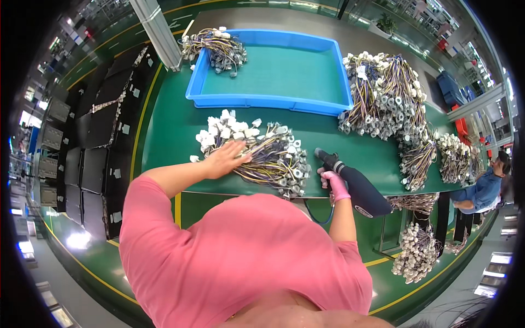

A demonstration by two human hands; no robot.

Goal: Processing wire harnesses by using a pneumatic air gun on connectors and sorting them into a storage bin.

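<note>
Grn flr (95,254) w/ yel lines (178,210); gray post (156,33); potted plant (386,23); flr glare (78,240) L

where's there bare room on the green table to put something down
Free: the green tabletop left of the near harness pile; the patch between that pile, the right harness heap and the black nozzled tool; most of the blue tray. Crowded: the tray's far left corner, under a harness bundle, and the table's right side.

There are two hands (226,159), one black handheld tool (360,188), one blue tray (268,103) and cable bundles (270,159) too tangled to count.
</note>
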